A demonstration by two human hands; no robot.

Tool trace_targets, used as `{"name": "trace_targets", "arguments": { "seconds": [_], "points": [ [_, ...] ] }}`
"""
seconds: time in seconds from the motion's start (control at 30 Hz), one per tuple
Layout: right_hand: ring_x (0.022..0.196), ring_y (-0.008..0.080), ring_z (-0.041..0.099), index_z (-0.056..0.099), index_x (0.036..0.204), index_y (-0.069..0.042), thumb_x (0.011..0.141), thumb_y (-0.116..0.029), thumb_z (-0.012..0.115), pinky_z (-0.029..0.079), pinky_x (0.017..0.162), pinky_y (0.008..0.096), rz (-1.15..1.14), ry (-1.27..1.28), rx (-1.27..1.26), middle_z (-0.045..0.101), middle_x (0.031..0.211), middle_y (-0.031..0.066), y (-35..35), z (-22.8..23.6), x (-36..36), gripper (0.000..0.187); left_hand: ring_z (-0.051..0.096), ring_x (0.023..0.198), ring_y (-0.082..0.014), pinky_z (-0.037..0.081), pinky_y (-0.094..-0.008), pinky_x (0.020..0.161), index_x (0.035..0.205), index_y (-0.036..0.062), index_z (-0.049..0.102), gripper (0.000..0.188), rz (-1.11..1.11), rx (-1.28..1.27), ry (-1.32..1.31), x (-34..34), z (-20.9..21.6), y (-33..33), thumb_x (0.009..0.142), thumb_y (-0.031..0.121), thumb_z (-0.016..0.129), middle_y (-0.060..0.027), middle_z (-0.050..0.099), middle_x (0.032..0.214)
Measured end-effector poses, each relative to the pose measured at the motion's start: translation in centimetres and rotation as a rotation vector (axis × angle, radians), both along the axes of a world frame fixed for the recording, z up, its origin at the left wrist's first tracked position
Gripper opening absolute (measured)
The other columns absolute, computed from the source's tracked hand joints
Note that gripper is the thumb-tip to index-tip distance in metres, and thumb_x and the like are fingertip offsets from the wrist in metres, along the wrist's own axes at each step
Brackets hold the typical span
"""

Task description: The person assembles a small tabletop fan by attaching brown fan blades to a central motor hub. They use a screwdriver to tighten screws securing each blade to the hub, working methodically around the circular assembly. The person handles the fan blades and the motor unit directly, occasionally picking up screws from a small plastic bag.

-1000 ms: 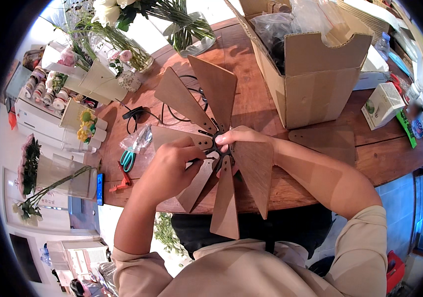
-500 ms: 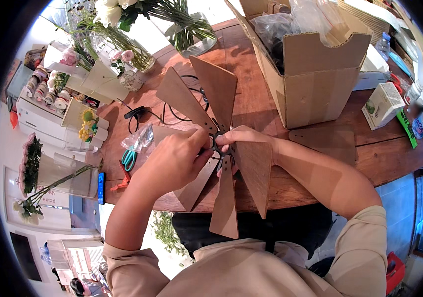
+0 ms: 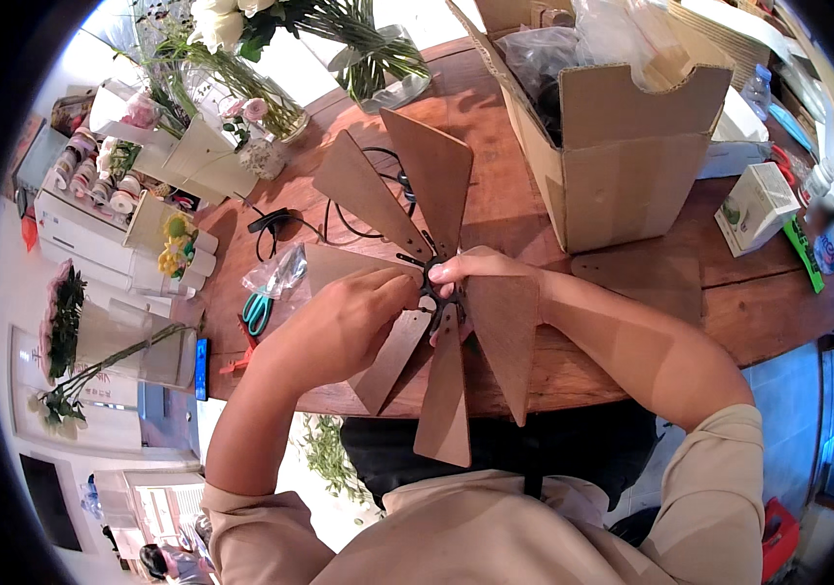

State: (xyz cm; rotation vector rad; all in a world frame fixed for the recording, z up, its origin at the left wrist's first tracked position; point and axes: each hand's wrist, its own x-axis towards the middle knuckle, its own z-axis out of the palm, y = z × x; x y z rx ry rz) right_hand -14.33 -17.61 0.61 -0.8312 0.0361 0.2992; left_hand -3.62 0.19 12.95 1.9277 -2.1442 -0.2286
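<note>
The fan [image 3: 447, 327] is between the hands. At its left, the left hand [image 3: 363, 310] curls fingers and thumb together; whether they pinch anything is hidden. The right hand [image 3: 480, 271] closes round its middle, thumb on top. Scissors [image 3: 257, 314] lie left of the fan, a loose blade [image 3: 656, 281] right, a cable [image 3: 275, 222] beyond, a box [image 3: 636, 175] beyond and right.
</note>
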Motion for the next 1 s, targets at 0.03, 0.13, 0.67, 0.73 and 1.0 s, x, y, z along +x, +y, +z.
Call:
{"name": "trace_targets", "arguments": {
  "seconds": [0.03, 0.13, 0.67, 0.73, 1.0],
  "points": [
    [0.083, 0.0250, 0.071, 0.057, 0.115, 0.001, 0.093, -0.033, 0.062, 0.062, 0.076, 0.0413, 0.003, -0.002, -0.001, 0.065, 0.101, 0.0130, 0.0, 0.1, 0.0, 0.041, 0.065, 0.073, -0.0419, 0.050, -0.0483, 0.062, 0.097, 0.0006, 0.057, 0.014, -0.086, -0.040, 0.000, 0.2, -0.1, -0.1, 0.091, 0.010, 0.065, -0.0203, 0.066, 0.078],
    [0.083, 0.0360, 0.073, 0.059, 0.093, -0.005, 0.091, -0.033, 0.065, 0.056, 0.068, 0.0411, -0.023, -0.041, -0.010, 0.062, 0.089, 0.0060, 0.0, 0.1, -0.2, 0.029, 0.065, 0.076, -0.0408, 0.051, -0.0469, 0.066, 0.100, 0.0008, 0.056, 0.017, 0.199, 0.150, -0.173, -1.1, 0.8, 0.1, 0.088, 0.005, 0.066, -0.0190, 0.065, 0.080],
    [0.082, 0.0265, 0.072, 0.056, 0.117, 0.001, 0.093, -0.032, 0.062, 0.062, 0.073, 0.0427, 0.011, -0.056, -0.023, 0.067, 0.097, 0.0140, 0.0, 0.5, -0.4, 0.042, 0.065, 0.083, -0.0402, 0.051, -0.0437, 0.070, 0.097, 0.0000, 0.057, 0.014, 0.316, 0.233, -0.211, -0.4, 0.2, -0.1, 0.085, -0.001, 0.065, -0.0187, 0.064, 0.085],
    [0.082, 0.0258, 0.072, 0.056, 0.117, 0.001, 0.093, -0.031, 0.062, 0.062, 0.074, 0.0424, -0.006, -0.040, -0.026, 0.068, 0.097, 0.0142, 0.1, 0.4, -0.4, 0.041, 0.065, 0.079, -0.0403, 0.051, -0.0446, 0.067, 0.097, 0.0005, 0.058, 0.012, 0.199, 0.200, -0.053, -0.1, 0.2, 0.0, 0.087, -0.001, 0.064, -0.0195, 0.064, 0.081],
    [0.083, 0.0244, 0.072, 0.057, 0.114, 0.002, 0.092, -0.030, 0.062, 0.062, 0.076, 0.0405, -0.045, -0.077, -0.094, 0.069, 0.096, 0.0119, 0.0, 0.3, -0.2, 0.039, 0.065, 0.076, -0.0403, 0.050, -0.0469, 0.065, 0.099, 0.0014, 0.058, 0.014, 0.129, 0.153, -0.144, -0.5, 0.8, 0.0, 0.087, 0.000, 0.064, -0.0193, 0.065, 0.080]
  ]
}}
